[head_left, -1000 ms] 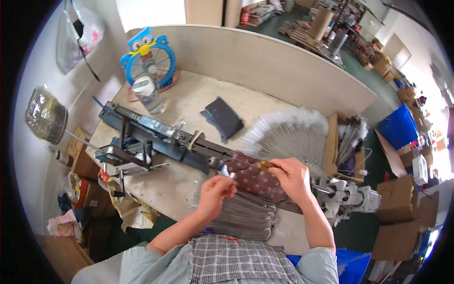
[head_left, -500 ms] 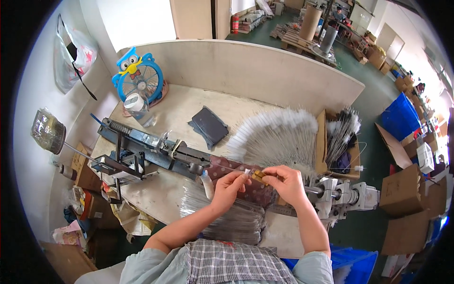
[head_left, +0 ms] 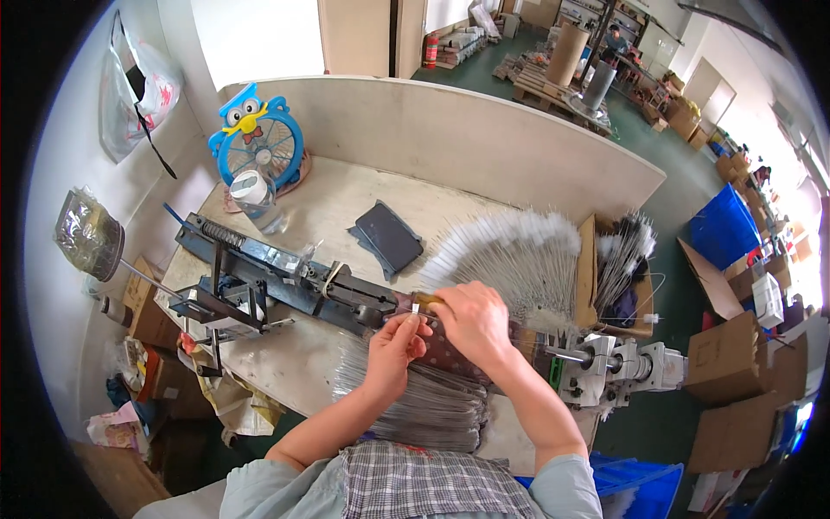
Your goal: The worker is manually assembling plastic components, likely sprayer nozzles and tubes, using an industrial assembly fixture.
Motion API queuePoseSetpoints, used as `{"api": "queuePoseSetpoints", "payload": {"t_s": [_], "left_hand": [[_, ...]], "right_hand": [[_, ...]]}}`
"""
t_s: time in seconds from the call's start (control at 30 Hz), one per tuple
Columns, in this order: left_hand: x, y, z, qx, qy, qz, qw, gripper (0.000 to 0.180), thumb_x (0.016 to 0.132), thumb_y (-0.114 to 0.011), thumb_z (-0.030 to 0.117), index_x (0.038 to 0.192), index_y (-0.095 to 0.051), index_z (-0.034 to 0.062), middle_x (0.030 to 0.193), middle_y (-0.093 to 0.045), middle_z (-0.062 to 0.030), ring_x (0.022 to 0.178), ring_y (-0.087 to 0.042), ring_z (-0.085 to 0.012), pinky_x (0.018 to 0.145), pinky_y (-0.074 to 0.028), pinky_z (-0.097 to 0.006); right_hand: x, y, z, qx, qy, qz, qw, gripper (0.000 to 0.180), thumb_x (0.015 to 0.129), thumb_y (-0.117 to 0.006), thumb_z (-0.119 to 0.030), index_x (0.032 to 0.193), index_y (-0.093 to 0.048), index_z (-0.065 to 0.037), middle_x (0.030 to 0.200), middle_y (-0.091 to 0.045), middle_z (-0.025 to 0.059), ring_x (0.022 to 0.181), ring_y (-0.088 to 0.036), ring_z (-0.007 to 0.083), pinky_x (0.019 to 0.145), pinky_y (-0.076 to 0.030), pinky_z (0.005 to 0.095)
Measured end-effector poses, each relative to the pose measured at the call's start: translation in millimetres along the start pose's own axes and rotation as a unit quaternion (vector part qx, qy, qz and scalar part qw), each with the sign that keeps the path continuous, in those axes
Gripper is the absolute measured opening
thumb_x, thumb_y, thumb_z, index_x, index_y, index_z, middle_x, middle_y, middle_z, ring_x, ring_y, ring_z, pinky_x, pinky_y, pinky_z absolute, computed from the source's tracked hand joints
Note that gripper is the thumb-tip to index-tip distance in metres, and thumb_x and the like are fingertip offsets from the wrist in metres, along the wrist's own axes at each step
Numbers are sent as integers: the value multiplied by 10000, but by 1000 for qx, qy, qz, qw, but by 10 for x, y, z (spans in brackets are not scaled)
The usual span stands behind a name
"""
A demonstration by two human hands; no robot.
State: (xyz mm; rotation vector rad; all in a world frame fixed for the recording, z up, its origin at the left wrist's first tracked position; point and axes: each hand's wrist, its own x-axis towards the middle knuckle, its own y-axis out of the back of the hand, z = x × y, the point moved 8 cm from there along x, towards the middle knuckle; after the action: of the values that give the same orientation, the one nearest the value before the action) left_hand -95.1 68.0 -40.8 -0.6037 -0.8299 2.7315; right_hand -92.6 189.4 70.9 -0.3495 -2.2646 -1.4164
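Both my hands meet in front of the long black metal fixture (head_left: 346,298) on the table. My left hand (head_left: 393,353) pinches a small whitish piece (head_left: 415,309) between thumb and fingertips; its exact kind is too small to tell. My right hand (head_left: 475,323) is closed on a small yellow-brown piece (head_left: 426,298), which is up against the whitish one, near the fixture's right end. Beneath my hands lies a maroon dotted cloth (head_left: 439,356). A bundle of thin grey wires (head_left: 424,406) rests close to my body, below my left hand.
White-tipped wire brushes (head_left: 510,246) fan out beyond my right hand, beside a cardboard box (head_left: 588,268) of more brushes. A metal shaft machine (head_left: 622,363) stands right. Farther back are a dark phone-like slab (head_left: 387,238), a lidded jar (head_left: 253,197) and a blue fan (head_left: 259,143).
Both hands have moved left toward the fixture, the right one farther, carrying the yellow-brown piece. The white roll-shaped thing beside my left hand no longer shows.
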Motion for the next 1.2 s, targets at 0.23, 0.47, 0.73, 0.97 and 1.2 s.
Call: {"api": "queuePoseSetpoints", "payload": {"t_s": [0.23, 0.47, 0.73, 0.97, 1.2], "left_hand": [[3, 22, 28, 10, -4, -44, 999, 202, 941, -537, 212, 962, -594, 19, 736, -620, -42, 600, -524, -66, 575, -433, -190], [11, 0, 39, -8, 37, -30, 999, 443, 988, -354, 406, 1036, -568, 22, 914, -650, -90, 814, -618, -159, 724, -470, -275], [-15, 6, 16, -127, -16, 16, 992, 354, 984, -369, 364, 1063, -530, 59, 973, -630, -66, 911, -603, -158, 829, -456, -317], [12, 6, -10, -122, -32, 13, 992, 130, 907, -537, 152, 987, -564, 53, 963, -627, -59, 897, -618, -140, 782, -492, -283], [-7, -74, 42, -113, -28, 27, 993, 105, 900, -536, 69, 987, -573, 23, 939, -620, -49, 828, -621, -128, 753, -500, -279]], "right_hand": [[-10, -124, -4, 118, -83, -88, 986, 168, 798, -645, -204, 869, -691, -59, 796, -664, 94, 760, -617, 257, 673, -483, 354], [-32, -199, 34, 144, -116, -107, 977, 187, 769, -672, -203, 895, -682, -64, 807, -652, 80, 803, -603, 262, 705, -472, 356], [-93, -125, -269, 18, -8, 35, 999, 284, 674, -732, -196, 924, -672, -75, 928, -645, 29, 916, -572, 230, 785, -433, 363], [-171, 23, -249, 24, 49, 63, 997, 255, 672, -733, -163, 921, -690, -134, 907, -625, -16, 899, -566, 199, 761, -426, 347], [-210, 97, -191, 15, 66, 50, 996, 240, 675, -736, -165, 912, -698, -146, 900, -624, -18, 907, -565, 201, 754, -432, 348]]}}
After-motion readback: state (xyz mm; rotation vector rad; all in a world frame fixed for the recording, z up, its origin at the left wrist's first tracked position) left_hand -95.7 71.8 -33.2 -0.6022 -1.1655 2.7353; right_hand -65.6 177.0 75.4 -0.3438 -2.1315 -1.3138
